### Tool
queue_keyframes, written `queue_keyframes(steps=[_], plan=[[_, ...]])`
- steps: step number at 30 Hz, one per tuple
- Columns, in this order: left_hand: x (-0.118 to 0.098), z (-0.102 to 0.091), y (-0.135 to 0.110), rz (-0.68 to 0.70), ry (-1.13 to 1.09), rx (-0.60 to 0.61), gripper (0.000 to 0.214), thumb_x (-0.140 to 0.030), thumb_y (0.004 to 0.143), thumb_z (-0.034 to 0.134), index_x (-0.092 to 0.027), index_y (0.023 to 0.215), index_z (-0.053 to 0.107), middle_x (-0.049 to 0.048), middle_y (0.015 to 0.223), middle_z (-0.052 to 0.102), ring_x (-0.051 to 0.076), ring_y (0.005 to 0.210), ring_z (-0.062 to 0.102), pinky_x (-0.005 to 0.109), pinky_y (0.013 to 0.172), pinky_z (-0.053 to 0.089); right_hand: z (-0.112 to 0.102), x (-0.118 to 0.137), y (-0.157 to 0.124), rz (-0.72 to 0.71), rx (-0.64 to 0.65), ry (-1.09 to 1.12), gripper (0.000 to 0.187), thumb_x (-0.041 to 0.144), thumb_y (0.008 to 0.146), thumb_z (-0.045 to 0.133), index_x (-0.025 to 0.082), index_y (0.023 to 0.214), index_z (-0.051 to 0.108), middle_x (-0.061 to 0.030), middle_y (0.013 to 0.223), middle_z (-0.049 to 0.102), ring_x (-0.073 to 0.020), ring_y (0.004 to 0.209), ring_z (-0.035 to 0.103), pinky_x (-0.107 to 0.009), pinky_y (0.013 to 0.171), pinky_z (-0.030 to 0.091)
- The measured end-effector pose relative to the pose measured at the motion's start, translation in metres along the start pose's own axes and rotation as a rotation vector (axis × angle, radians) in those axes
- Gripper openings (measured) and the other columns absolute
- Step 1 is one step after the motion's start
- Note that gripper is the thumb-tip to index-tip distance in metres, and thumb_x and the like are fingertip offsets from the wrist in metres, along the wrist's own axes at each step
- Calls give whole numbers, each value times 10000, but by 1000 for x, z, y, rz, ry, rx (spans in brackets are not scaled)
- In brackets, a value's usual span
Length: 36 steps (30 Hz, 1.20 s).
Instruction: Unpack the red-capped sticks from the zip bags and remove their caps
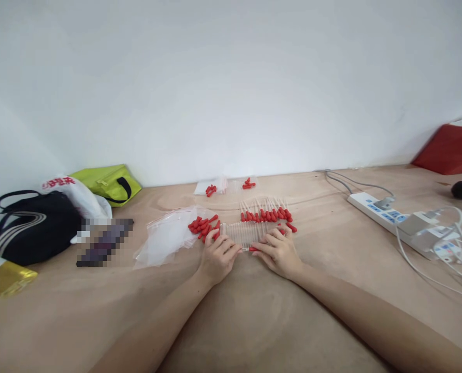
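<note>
Busy counter (pixel 254 321) here: far left there's a black bag (pixel 32 225), a white plastic bag (pixel 79 197), a green pouch (pixel 106 182) and a yellow box (pixel 5 280), and off to the right a power strip (pixel 394 220) with cables plus a red box (pixel 450 149). Crumpled clear bags (pixel 164 235) sit just left of the work, and 2 small bags (pixel 211 187) with a few red bits lie back by the wall. Nothing's really blocking the hands. The stuff itself is a row of thin clear tubes (pixel 243 233) lying side by side, with a loose pile of red caps (pixel 203 226) touching its left end and a row of capped tubes (pixel 265 213) just behind. The left grip (pixel 218 256) rests on the near left edge of the tubes, fingers curled; the right grip (pixel 278 252) is on the near right edge, fingers close together by 1 red-tipped piece. Can't tell if either is actually clamped on anything.
</note>
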<state>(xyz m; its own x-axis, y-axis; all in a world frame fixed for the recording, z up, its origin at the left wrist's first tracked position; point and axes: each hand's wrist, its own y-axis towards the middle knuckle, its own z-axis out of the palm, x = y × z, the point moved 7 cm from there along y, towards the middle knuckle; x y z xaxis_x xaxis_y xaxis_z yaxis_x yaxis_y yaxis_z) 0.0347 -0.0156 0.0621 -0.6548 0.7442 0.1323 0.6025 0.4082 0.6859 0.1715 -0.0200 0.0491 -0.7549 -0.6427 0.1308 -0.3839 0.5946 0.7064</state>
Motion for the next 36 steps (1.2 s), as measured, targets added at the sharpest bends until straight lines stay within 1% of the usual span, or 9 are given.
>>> queue_keyframes(steps=[3,7,14,19,23,28,30,33,36], plan=[[-2,0,-1,3,-20,18,206,-190,854,439,-214,745,612,-18,646,620,127,672,549,433,945,290,-1,5,-1,-41,-16,-25,157,319,820,528,277,858,674,7,620,573,-143,708,469,-415,874,235],[-3,0,-3,7,-44,37,203,-180,854,435,-209,737,599,-22,643,621,127,684,551,416,939,299,-6,8,-2,-83,-27,-15,172,306,821,520,251,779,677,11,565,540,-142,682,447,-426,876,230],[-3,-1,-3,13,-88,31,190,-171,850,444,-202,744,598,-20,647,631,130,711,562,404,920,300,-6,10,-3,-93,7,18,169,271,814,512,243,740,662,18,555,519,-148,708,444,-432,874,216],[-2,-2,-4,9,-100,9,191,-171,842,458,-201,715,598,-31,636,633,121,706,561,397,916,283,-6,11,-5,-104,-6,56,180,257,814,496,227,716,644,21,563,522,-142,715,444,-432,889,200],[-4,-4,-4,32,-123,-38,178,-147,834,463,-189,718,591,-36,617,622,115,703,560,376,891,298,-4,11,-6,-116,-12,76,183,250,807,493,213,691,630,24,555,504,-133,695,443,-441,914,178],[-4,-4,-6,66,-123,-38,175,-129,831,460,-184,729,590,-31,622,617,109,695,556,346,857,335,-3,12,-7,-123,34,95,187,246,810,468,201,689,603,26,579,501,-121,659,437,-442,920,186],[1,-7,-7,47,-123,-51,176,-129,832,457,-183,727,588,-25,630,617,113,690,554,346,842,345,-6,8,-8,-104,30,94,207,238,810,453,191,648,574,22,581,490,-121,652,438,-435,910,211],[17,-11,-12,-45,-105,-102,151,-127,825,471,-182,756,594,-12,641,610,123,680,547,336,786,370,-13,-8,-12,-16,-2,70,222,236,821,447,183,630,548,9,595,488,-124,643,447,-413,876,269],[28,-11,-17,-94,-95,-136,146,-135,827,480,-180,879,609,11,689,602,125,674,540,280,682,414,-17,-31,-15,81,-56,118,168,253,852,432,196,836,589,-26,713,547,-139,696,497,-359,799,355]])
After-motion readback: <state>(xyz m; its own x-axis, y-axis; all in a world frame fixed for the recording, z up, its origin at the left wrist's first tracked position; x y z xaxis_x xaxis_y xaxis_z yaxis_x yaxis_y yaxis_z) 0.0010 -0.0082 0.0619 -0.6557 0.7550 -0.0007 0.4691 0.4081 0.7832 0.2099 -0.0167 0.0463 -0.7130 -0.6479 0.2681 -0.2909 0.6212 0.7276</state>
